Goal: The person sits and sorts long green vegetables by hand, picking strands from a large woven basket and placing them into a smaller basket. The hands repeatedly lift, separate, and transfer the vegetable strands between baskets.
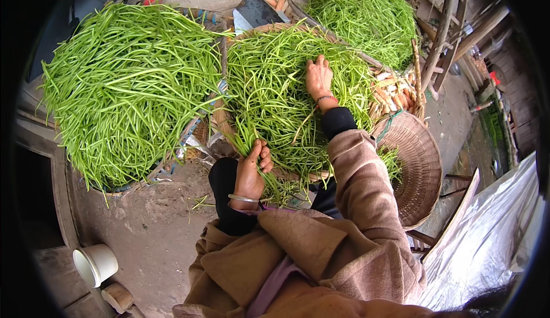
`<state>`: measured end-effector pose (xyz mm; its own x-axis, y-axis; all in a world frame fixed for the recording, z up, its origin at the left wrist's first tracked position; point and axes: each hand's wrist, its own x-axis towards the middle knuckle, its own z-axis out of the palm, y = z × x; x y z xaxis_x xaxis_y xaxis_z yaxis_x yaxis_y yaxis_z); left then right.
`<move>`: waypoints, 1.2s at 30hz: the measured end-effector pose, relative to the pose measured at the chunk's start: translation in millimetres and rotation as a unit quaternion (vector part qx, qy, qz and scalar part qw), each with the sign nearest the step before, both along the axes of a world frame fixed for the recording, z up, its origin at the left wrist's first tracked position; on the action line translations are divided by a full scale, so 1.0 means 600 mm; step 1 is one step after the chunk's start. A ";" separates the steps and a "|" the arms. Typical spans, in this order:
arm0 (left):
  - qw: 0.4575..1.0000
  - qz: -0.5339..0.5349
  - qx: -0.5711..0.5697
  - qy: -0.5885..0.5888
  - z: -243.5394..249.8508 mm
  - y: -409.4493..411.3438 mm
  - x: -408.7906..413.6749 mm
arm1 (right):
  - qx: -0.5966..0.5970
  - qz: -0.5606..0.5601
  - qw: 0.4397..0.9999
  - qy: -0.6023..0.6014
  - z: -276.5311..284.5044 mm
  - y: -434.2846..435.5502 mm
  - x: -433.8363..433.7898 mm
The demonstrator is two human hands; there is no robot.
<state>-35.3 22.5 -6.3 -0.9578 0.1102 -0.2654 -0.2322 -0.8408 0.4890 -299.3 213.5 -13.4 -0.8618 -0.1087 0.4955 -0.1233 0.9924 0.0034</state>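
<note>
My left hand [251,174], with a pale bangle at the wrist, grips a small bunch of long green stems [243,137] at the near edge of the middle basket. My right hand [320,79], wearing a red bracelet, reaches over the loose stems [275,90] heaped in that basket. Its fingers curl down among them, and the fingertips are hidden, so whether they hold any is unclear. The woven rim [221,118] of the middle basket shows on its left side. Some stems hang over the near side towards my lap.
A larger heap of green stems [133,86] overflows a basket on the left. Another heap [361,17] fills a basket at the back right. Corncobs [393,94], a tilted wicker basket [419,167] and a wooden ladder [442,30] stand right. A white bucket [96,264] sits lower left.
</note>
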 end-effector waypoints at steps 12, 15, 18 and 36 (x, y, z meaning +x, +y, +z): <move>1.000 -0.027 0.003 -0.014 0.005 0.027 -0.002 | 0.039 0.072 0.993 0.087 0.108 0.057 0.140; 0.999 -0.029 -0.030 -0.011 0.012 0.034 0.001 | -0.035 0.089 0.991 0.094 0.133 0.084 0.209; 0.999 -0.038 -0.026 0.000 0.013 0.042 0.004 | -0.186 0.117 0.975 0.035 0.136 0.095 0.287; 0.983 -0.094 -0.154 0.032 0.031 0.075 0.017 | -0.582 0.272 0.655 -0.398 0.099 0.092 0.471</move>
